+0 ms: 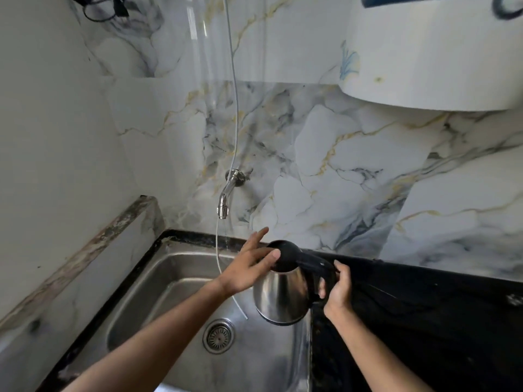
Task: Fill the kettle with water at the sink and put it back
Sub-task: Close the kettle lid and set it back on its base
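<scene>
**Kettle held over the right edge of the sink**

At the far left a pale wall (pixel 56 137) meets a steel sink (pixel 158 295), a rounded rectangular basin with a brushed, scuffed sheen and a round slotted drain (pixel 218 336) in its floor. Above it a short chrome tap (pixel 225 199) curves out of the glossy marble-patterned wall tiles (pixel 325 165), and a thin white hose (pixel 234 108) hangs down past it into the basin.

The left hand (pixel 249 267) reaches across with fingers spread loose; the thumb lies against the black lid (pixel 283 254), gripping nothing.

The kettle (pixel 281 295) hangs in the air above the sink's right rim, close to upright and tipped slightly left at the top, its long axis running top to bottom. The body is a smooth, mirror-bright steel cone, wider toward the base (1 dark band rings the bottom). The domed lid looks shut, and the black plastic handle (pixel 322 271) points right.

The right hand (pixel 338 290) is wrapped around that handle, carrying the kettle. Beyond it stretches a dark speckled stone counter (pixel 424 321).
</scene>
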The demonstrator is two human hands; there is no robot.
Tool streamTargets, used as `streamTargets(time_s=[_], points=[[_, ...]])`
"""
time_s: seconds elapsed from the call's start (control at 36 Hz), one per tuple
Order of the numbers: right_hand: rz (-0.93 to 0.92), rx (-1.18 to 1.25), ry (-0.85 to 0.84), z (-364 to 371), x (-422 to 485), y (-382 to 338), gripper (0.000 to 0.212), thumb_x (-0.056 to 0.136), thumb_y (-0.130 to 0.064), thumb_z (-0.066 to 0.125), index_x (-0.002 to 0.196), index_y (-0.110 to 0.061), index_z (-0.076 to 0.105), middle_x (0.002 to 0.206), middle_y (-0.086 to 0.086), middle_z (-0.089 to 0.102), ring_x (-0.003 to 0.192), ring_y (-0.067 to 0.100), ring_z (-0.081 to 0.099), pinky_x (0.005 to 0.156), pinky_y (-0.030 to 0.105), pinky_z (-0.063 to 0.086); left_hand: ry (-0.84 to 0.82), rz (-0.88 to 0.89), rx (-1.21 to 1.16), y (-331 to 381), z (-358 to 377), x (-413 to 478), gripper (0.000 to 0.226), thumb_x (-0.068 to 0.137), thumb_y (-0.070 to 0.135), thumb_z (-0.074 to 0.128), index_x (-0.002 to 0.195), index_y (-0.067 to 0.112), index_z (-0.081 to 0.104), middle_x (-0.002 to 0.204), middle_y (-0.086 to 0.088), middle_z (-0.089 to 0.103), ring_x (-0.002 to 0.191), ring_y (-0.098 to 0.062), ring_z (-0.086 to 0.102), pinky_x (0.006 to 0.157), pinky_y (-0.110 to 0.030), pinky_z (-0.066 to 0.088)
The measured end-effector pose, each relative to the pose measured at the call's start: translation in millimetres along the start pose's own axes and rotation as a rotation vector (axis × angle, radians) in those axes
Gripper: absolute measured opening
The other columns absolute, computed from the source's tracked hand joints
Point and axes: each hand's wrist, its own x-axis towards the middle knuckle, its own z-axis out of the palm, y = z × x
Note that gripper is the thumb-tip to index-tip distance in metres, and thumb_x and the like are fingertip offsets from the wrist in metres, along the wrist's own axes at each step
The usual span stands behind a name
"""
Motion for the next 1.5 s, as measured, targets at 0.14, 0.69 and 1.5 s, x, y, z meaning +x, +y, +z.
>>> streamTargets(time_s=[0.14,0.69,1.5], points=[[-0.02,0.041,0.019,-42,-10,-26,0.046,0.07,-0.051,0.056,0.049,-0.012,0.048,0.035,0.004,0.038,0.028,0.018,0.025,0.036,0.03,0.01,0.113,-0.299,-0.6,23,37,-12,0.087,0.077,0.088,0.033,0.143,0.033,0.046,0.153,0.004,0.044,0.139,-0.018,0.041,0.114,-0.046,0.035],[-0.002,-0.035,0.114,-256,-18,-85,0.044,0.07,-0.054,0.056,0.044,-0.018,0.055,0.037,0.003,0.044,0.029,0.018,0.031,0.032,0.025,0.02,0.036,-0.57,-0.942,91,233,-20,0.105,0.079,0.089,0.007,0.123,0.017,0.069,0.122,-0.005,0.074,0.117,-0.026,0.064,0.092,-0.041,0.05],[0.095,0.011,0.105,-301,-13,-67,0.033,0.072,-0.043,0.052,0.063,-0.012,0.05,0.039,-0.001,0.045,0.032,0.014,0.036,0.034,0.022,0.022,-0.048,-0.592,-0.877,90,259,-22,0.108,0.07,0.091,0.022,0.13,0.011,0.064,0.127,-0.008,0.071,0.123,-0.024,0.063,0.106,-0.046,0.046]])
